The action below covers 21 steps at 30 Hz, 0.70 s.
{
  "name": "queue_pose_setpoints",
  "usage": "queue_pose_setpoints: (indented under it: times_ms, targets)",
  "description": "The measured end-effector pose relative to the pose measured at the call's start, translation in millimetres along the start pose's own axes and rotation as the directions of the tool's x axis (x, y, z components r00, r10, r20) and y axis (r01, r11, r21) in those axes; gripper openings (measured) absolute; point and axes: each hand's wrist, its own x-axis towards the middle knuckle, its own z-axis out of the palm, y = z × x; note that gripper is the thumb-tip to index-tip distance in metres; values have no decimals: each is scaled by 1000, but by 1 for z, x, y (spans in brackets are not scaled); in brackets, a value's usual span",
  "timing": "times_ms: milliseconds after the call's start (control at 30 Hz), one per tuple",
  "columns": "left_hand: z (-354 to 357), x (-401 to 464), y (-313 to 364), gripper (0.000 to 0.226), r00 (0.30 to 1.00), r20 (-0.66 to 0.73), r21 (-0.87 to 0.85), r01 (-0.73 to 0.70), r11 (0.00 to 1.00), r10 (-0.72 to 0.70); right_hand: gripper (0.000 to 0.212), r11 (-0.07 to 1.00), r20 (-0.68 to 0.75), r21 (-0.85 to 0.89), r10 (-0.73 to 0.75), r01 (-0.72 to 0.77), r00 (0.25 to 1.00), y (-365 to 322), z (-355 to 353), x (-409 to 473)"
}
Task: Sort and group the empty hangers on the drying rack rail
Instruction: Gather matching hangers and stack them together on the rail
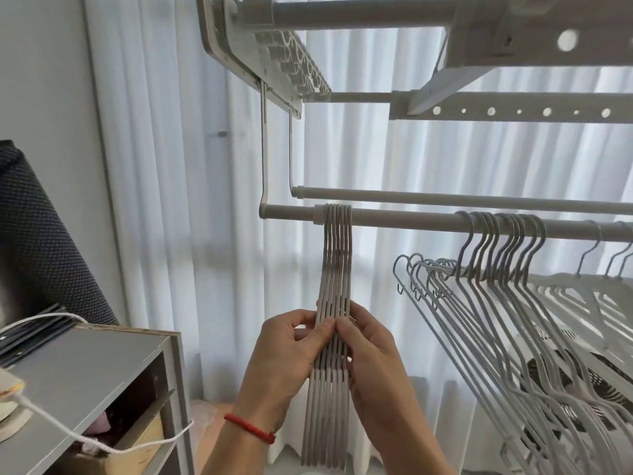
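Hangers, bundled (337, 262): hung near rail (411, 219) left end, apart from wire hangers (496, 255).
Left hand (291, 351): fingers curled, bundle pinched.
Right hand (370, 347): likewise pinching.
Risk: uneven squeeze may unhook hangers; judged moderate.

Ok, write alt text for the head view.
Both hands, left and right, pinch a tight bundle of grey hangers hanging from the rack rail. More hangers crowd the rail to the right, before white curtains.

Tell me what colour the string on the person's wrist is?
Red. The string circles the wrist of the left hand, seen best in the head view.
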Motion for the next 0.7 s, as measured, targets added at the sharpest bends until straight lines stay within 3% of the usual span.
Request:
queue_pose_setpoints:
  times_ms: [267,400,467,533,600,633,700]
  targets:
    - [0,-4,3,21,999,-12,24,35,999,-35,29,999,-23,-38,9,-10,1000,0,2,-3]
    - [5,-10,7,30,995,-97,123,30,992,-18,39,992,-51,-102,69,-74,996,-7,2,-12]
    - [7,-16,13,34,989,-150,214,36,976,-4,33,984,-50,-153,88,-95,995,-14,0,-20]
    - [8,-24,20,43,984,-177,483,60,873,31,41,969,-65,-233,71,-84,995,-24,-8,-33]
    - [15,-35,31,61,969,-226,779,114,617,105,55,925,-63,-380,-28,2,998,-43,-22,-49]
    - [21,-41,39,64,952,-245,819,103,564,183,54,895,-56,-443,-98,64,994,-56,-29,-56]
    - [40,-50,55,55,909,-215,778,-61,625,357,44,830,-89,-539,-228,145,970,-80,-46,-66]
